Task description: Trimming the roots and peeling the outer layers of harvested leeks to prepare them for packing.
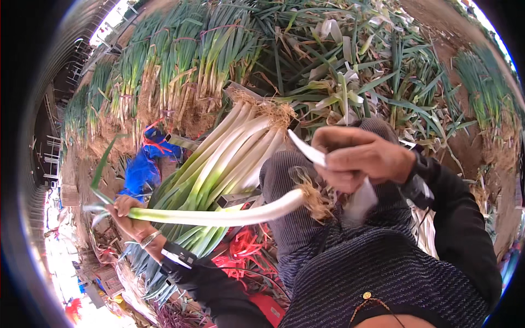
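Observation:
My left hand [128,218] is closed around the green upper part of a leek [229,217]. The stalk lies across in front of me, its white end and tangled roots [317,201] reaching over my lap. My right hand [366,158] is closed on a white strip of leek skin [306,148], above the roots and apart from the stalk. Below those fingers hangs a blurred pale piece [361,202]; whether it is part of the same strip I cannot tell. A pile of pale, peeled-looking leeks [224,147] rests just beyond the held one, roots pointing away.
Tied leek bundles [180,60] stand at the far left, and another bundle [486,93] at the far right. Loose leaves and peelings [350,76] heap up ahead. Blue netting [142,169] and red ribbon [243,249] lie left of my knees.

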`<state>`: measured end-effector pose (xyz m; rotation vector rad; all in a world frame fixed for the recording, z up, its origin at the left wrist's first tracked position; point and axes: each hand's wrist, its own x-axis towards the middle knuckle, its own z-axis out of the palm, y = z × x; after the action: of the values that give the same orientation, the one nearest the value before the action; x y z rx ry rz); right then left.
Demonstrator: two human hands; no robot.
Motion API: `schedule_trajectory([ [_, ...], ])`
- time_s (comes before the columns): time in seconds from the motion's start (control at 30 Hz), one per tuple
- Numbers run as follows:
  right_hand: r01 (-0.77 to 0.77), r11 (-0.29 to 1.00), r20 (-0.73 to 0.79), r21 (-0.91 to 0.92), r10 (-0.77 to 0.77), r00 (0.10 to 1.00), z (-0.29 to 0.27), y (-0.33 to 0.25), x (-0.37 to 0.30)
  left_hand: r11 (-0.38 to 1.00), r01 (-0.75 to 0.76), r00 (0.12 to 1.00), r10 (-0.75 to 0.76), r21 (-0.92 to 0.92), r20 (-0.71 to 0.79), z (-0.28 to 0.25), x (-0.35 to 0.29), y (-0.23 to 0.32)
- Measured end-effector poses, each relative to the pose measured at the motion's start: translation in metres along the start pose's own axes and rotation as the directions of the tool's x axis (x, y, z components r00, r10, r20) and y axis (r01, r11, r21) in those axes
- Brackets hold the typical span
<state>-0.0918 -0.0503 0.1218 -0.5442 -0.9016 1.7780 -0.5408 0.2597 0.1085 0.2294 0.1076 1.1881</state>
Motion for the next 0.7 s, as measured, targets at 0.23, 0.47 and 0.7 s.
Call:
schedule_trajectory([
  [0.23,-0.265,-0.064,-0.204,-0.962,-0.478,0.854,-0.107,-0.054,-0.005,0.989,-0.095,0.991,0.084,0.11,0.103,0.01,-0.005,0.01],
  [0.47,0.205,-0.108,0.229,-0.973,-0.317,0.92,-0.03,0.029,0.063,0.978,-0.161,0.982,0.145,0.134,0.121,0.016,-0.008,-0.003],
  [0.7,0.119,-0.344,0.189,-0.932,-0.176,0.966,-0.014,0.06,0.13,0.9,-0.388,0.919,0.363,0.199,0.151,0.01,-0.017,0.006],
])
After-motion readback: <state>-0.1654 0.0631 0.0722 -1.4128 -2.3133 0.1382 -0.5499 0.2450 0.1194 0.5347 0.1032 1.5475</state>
